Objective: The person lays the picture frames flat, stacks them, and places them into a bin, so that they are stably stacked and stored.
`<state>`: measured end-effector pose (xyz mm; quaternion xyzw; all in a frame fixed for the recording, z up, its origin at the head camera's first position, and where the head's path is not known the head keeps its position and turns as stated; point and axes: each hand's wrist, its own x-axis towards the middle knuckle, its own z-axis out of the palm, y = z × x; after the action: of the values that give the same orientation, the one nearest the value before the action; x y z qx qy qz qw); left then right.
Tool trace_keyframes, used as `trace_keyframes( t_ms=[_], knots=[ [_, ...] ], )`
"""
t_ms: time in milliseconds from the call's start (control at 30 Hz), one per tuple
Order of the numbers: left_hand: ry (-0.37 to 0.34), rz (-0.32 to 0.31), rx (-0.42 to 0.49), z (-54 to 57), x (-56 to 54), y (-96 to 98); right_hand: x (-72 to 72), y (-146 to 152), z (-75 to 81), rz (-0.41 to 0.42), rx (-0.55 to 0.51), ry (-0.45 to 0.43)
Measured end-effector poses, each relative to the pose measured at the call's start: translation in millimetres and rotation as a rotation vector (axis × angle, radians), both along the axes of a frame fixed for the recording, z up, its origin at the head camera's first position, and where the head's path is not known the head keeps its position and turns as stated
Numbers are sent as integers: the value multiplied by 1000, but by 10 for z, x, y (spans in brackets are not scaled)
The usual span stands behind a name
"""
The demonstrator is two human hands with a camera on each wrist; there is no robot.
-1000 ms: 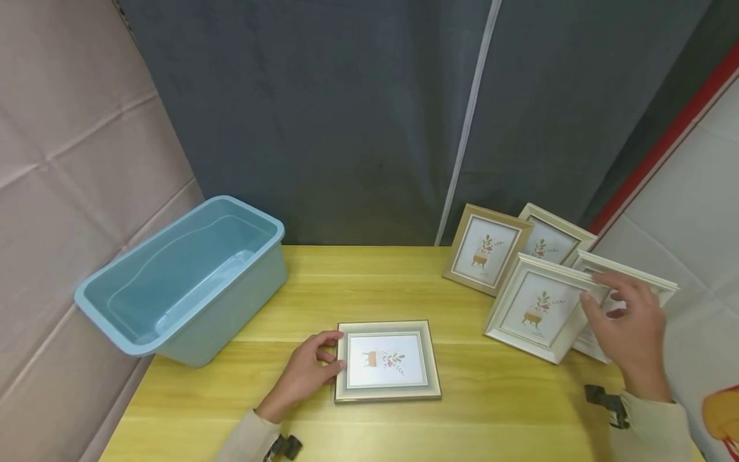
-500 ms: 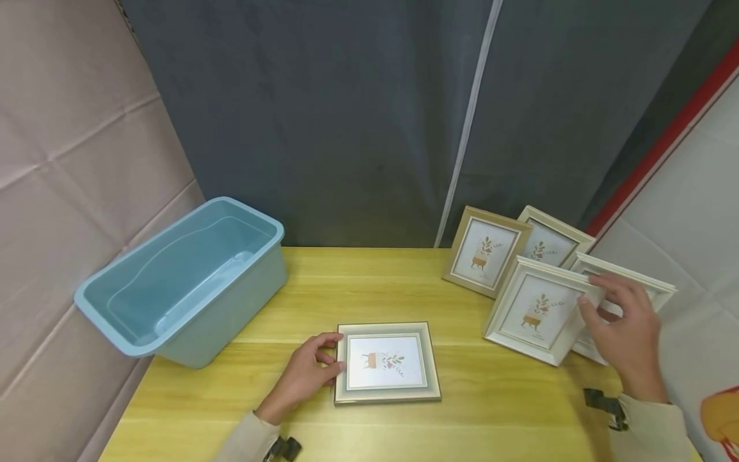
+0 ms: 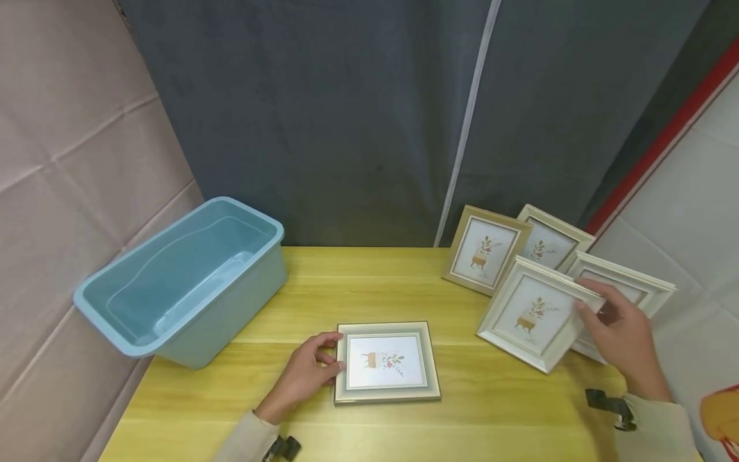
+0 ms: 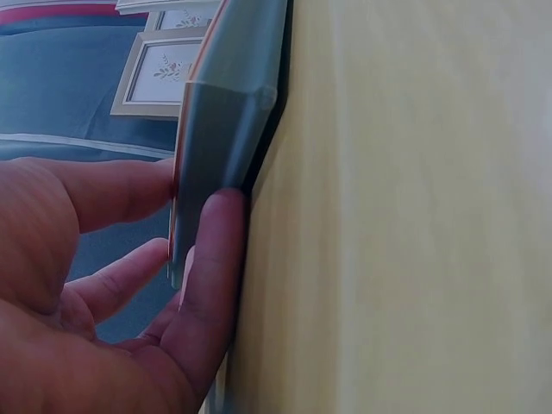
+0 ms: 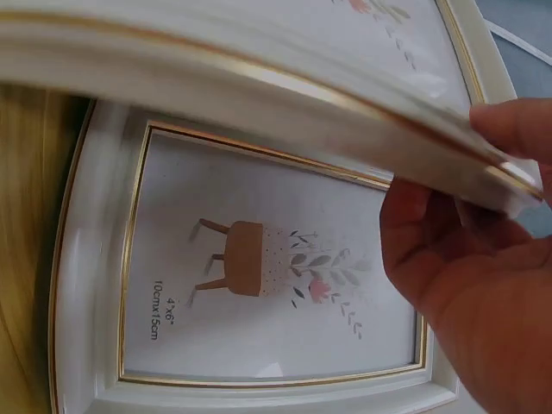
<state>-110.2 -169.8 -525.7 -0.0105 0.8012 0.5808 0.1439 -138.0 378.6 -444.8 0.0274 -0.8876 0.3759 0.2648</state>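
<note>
My left hand (image 3: pixel 306 373) holds the left edge of a pale picture frame (image 3: pixel 342 359) lying face up on the table. In the left wrist view, fingers lie on both sides of that frame's edge (image 4: pixel 224 129). At the right, my right hand (image 3: pixel 626 333) pinches the upper right corner of a white picture frame (image 3: pixel 489 327), which is tilted. The right wrist view has this corner between thumb and fingers, in front of another white frame (image 5: pixel 86 259) standing behind it. Each frame shows a plant print.
A tan frame (image 3: pixel 453 263) and a cream frame (image 3: pixel 577 236) stand behind the held white one. A blue plastic tub (image 3: pixel 231 314) sits at the left of the wooden table (image 3: pixel 369 276). A dark curtain (image 3: pixel 323 128) hangs at the back.
My right hand has shifted slightly left, and the white frame has tipped and moved a little to the left and toward me. My left hand and its frame have stayed in place.
</note>
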Motion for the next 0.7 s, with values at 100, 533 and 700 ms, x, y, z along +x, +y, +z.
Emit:
trace_keyframes(
  t_ms=[100, 533, 700],
  knots=[
    [-3, 1, -4, 6, -1, 0, 13, -19, 21, 52, -27, -2],
    [-27, -5, 23, 27, -8, -20, 51, -307, 170, 63, -84, -23],
    [-37, -3, 35, 55, 1, -15, 73, -414, 223, 54, -105, -67]
  ],
)
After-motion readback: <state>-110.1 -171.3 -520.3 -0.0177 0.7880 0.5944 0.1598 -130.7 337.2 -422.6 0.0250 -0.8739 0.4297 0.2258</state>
